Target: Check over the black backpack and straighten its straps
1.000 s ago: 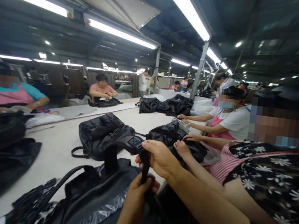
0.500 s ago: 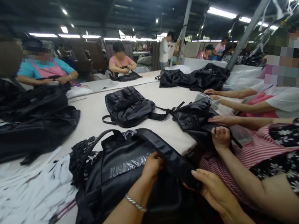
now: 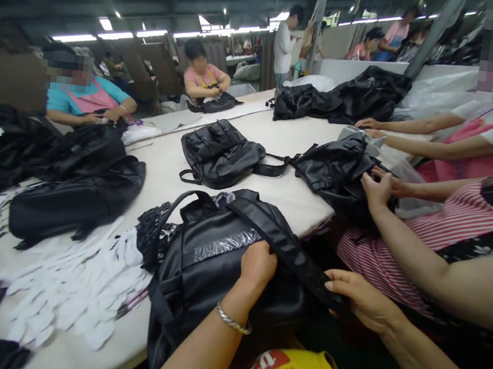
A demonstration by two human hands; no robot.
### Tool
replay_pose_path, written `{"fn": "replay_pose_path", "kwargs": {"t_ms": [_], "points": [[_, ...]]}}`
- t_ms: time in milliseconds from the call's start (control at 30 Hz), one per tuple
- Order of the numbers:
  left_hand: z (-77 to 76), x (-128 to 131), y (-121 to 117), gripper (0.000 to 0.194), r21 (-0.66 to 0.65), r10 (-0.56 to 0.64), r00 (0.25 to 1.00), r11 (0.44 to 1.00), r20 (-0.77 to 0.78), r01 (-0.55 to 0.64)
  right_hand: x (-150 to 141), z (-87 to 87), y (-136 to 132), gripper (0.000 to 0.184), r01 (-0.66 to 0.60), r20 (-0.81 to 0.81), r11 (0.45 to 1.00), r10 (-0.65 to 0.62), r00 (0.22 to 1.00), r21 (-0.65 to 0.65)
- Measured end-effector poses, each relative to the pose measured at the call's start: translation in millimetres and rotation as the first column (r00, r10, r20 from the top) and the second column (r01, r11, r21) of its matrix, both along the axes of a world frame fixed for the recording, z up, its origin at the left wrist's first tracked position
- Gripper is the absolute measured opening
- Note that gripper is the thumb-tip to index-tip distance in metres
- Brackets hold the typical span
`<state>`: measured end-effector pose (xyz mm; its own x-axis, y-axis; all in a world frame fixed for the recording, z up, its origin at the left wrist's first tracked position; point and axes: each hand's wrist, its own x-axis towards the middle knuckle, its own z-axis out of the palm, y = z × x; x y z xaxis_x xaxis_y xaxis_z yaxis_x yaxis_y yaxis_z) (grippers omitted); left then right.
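Observation:
A black backpack (image 3: 210, 264) lies at the near edge of the long white table (image 3: 158, 168), with a strip of clear film across its front. A padded shoulder strap (image 3: 284, 246) runs from its top down to the right. My left hand (image 3: 257, 265), with a silver bracelet on the wrist, is closed on the bag's fabric just under the strap. Fingers of my right hand (image 3: 356, 297) curl around the strap's lower end off the table edge.
A co-worker's hands (image 3: 379, 186) on my right handle another black backpack (image 3: 338, 169). A third backpack (image 3: 218, 152) lies mid-table. Black bags (image 3: 62, 186) pile up at left, white cut pieces (image 3: 81, 290) lie beside mine. More people work across the table.
The view has tilted down from the hall to the table. My hands have gone from pulling a strap upright to laying it across the backpack, left hand now on the bag.

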<state>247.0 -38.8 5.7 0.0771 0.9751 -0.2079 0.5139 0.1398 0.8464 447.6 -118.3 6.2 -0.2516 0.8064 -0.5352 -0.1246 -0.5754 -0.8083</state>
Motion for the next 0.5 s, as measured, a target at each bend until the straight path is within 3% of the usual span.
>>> {"fn": "replay_pose_path", "kwargs": {"t_ms": [67, 133, 333, 400, 433, 500], "points": [[-0.7, -2.0, -1.7, 0.017, 0.035, -0.060, 0.973, 0.997, -0.223, 0.070, 4.3, -3.9, -0.4, 0.017, 0.016, 0.029, 1.000, -0.015, 0.999, -0.007], [0.3, -2.4, -3.1, 0.021, 0.014, -0.110, 0.935, 0.992, -0.338, 0.122, 8.0, -6.6, -1.7, 0.017, 0.029, 0.058, 0.999, -0.028, 0.998, -0.014], [29.7, -2.6, -26.7, 0.020, 0.058, -0.110, 0.893, 0.987, -0.437, 0.150, 13.7, -5.2, -4.4, 0.019, 0.067, 0.076, 0.997, -0.064, 0.995, -0.040], [40.1, -0.7, -41.5, 0.021, 0.070, -0.130, 0.932, 0.984, -0.339, 0.163, 13.6, -2.6, -3.9, 0.019, 0.070, 0.054, 0.996, -0.067, 0.996, -0.046], [42.9, 1.8, -48.8, 0.022, 0.043, -0.171, 0.960, 0.982, -0.222, 0.185, 13.3, -1.1, -3.7, 0.019, 0.074, 0.045, 0.996, -0.072, 0.996, -0.050], [42.9, 10.6, -61.4, 0.025, -0.132, -0.211, 0.968, 0.964, 0.137, 0.229, 12.7, 2.2, -4.0, 0.020, 0.089, 0.033, 0.994, -0.087, 0.996, -0.058]]}}
